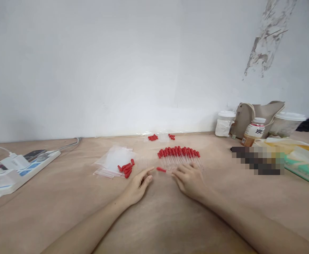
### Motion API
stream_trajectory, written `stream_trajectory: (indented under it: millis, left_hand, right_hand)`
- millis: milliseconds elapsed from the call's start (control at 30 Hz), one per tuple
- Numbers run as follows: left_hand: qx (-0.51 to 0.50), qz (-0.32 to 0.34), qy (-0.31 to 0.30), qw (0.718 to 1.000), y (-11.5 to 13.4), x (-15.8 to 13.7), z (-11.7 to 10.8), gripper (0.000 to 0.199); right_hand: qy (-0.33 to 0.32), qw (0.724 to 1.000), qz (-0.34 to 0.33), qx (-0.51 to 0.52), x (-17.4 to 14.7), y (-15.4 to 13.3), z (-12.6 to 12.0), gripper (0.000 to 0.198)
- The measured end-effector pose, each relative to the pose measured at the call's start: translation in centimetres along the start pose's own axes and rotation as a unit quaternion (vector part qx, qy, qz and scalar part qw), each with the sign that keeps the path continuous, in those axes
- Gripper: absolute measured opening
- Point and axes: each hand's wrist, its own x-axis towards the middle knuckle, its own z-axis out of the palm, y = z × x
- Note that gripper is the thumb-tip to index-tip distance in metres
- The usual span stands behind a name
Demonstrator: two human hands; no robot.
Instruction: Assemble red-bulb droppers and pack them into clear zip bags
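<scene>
"What do you have down there?"

"From my end, over the brown table (156, 222), I see one red bulb (161, 169) lying between the two hands, near the middle."

"Is either hand gripping it?"

"My left hand (140, 184) isn't. Its fingers are loose and spread, the index finger pointing right, its tip just beside the bulb. My right hand (190, 180) is palm down with bent fingers, their tips near the bulb's right end. I can't tell whether they pinch anything; the feed's too soft there."

"And around them?"

"Beyond the right hand I've got a row of red-topped droppers (179, 151), tops on the far side, thin clear stems towards me. Left of the left hand, I see a small pile of red bulbs (128, 170) at the right edge of some clear plastic bags (117, 160). More red pieces (153, 137) sit far off, near the wall (143, 70)."

"Far left?"

"A white power strip (41, 164)."
</scene>
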Motion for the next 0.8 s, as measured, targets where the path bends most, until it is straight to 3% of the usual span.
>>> stream_trajectory:
  millis: [67,167,300,433,567,667,800]
  left_hand:
    - [0.005,-0.037,-0.021,0.999,-0.4,0.1,0.1,0.030]
    - [0.010,-0.038,-0.065,0.997,-0.7,0.2,0.2,0.023]
    - [0.009,-0.007,-0.072,0.997,-0.5,0.1,0.2,0.019]
    - [0.010,-0.001,-0.067,0.998,-0.4,0.1,0.2,0.018]
    - [0.014,0.001,-0.076,0.997,-0.5,0.2,0.2,0.018]
    - [0.013,0.006,-0.082,0.997,-0.6,0.2,0.2,0.019]
    - [0.010,0.015,-0.080,0.997,-0.6,0.2,0.2,0.018]
  right_hand:
    - [0.014,0.989,0.144,0.018,0.5,1.7,0.0,0.025]
    - [-0.002,0.934,0.351,0.061,1.9,4.7,0.1,0.029]
    - [-0.029,0.887,0.456,0.057,3.8,7.3,0.9,0.032]
    - [-0.039,0.871,0.486,0.053,4.5,7.7,2.1,0.031]
    - [-0.010,0.882,0.468,0.053,4.2,7.2,2.6,0.029]
    - [0.026,0.906,0.418,0.057,3.9,6.1,2.3,0.023]
    - [0.027,0.951,0.290,0.106,4.1,2.9,2.2,0.017]
